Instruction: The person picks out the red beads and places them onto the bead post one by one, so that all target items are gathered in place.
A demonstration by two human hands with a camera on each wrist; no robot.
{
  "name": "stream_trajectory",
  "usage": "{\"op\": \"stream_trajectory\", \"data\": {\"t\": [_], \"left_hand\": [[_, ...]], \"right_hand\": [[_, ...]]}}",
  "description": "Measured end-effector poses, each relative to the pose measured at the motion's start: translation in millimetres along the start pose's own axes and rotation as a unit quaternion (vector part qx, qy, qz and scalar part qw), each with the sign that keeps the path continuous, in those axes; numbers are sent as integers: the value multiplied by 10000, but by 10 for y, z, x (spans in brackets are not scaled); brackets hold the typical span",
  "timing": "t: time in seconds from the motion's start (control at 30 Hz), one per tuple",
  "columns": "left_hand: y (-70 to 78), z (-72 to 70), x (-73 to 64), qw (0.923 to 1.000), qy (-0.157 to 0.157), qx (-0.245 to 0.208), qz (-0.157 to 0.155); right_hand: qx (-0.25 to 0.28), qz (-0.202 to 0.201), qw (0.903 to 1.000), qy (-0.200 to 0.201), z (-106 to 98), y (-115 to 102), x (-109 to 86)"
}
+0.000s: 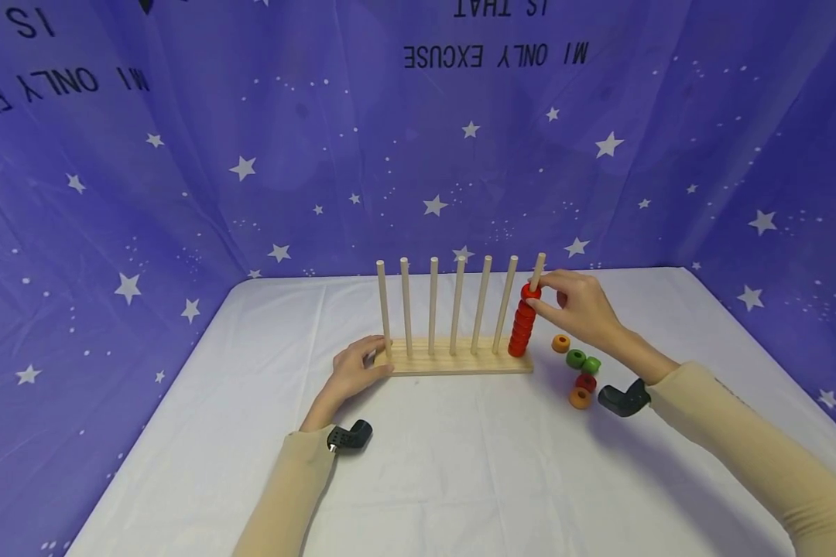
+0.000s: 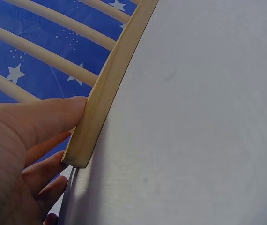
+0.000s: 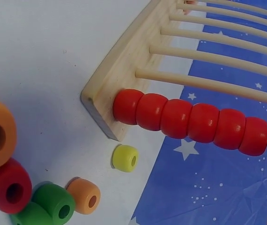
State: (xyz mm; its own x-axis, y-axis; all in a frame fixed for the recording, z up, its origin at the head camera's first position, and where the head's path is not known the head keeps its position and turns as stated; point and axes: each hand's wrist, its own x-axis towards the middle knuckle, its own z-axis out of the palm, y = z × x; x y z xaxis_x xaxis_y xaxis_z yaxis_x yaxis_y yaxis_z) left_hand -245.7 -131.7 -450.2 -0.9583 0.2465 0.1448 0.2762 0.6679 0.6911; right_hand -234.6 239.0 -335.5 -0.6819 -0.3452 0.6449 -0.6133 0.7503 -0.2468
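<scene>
A wooden peg rack [image 1: 453, 362] with several upright pegs stands on the table. My left hand [image 1: 354, 370] grips the left end of its base; in the left wrist view the thumb [image 2: 61, 115] lies on the base edge and the fingers reach round behind. On the far right peg sits a stack of red beads [image 3: 175, 118]. Above that stack, my right hand [image 1: 581, 305] pinches another red bead [image 1: 530, 292], which is threaded on the same peg. A small gap with bare peg shows below this bead in the right wrist view. The other pegs carry no beads.
Right of the rack lie loose beads: an orange bead [image 1: 560, 343], a green bead [image 1: 575, 358] beside another green one, a red bead [image 1: 586, 383] and a nearer orange bead [image 1: 580, 398]. A yellow bead [image 3: 125, 158] lies near the base corner. A starry blue curtain [image 1: 432, 155] hangs behind.
</scene>
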Motion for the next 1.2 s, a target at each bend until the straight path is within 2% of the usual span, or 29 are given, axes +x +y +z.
{"op": "stream_trajectory", "data": {"t": [0.63,1.2], "left_hand": [[23,-18,-5,10000,18,-19,33],[-6,-2,0,10000,17,-2,-5]], "right_hand": [[-62,176,9997,-157,18,20,-5],[-31,163,9996,-217,40,44,-38]]}}
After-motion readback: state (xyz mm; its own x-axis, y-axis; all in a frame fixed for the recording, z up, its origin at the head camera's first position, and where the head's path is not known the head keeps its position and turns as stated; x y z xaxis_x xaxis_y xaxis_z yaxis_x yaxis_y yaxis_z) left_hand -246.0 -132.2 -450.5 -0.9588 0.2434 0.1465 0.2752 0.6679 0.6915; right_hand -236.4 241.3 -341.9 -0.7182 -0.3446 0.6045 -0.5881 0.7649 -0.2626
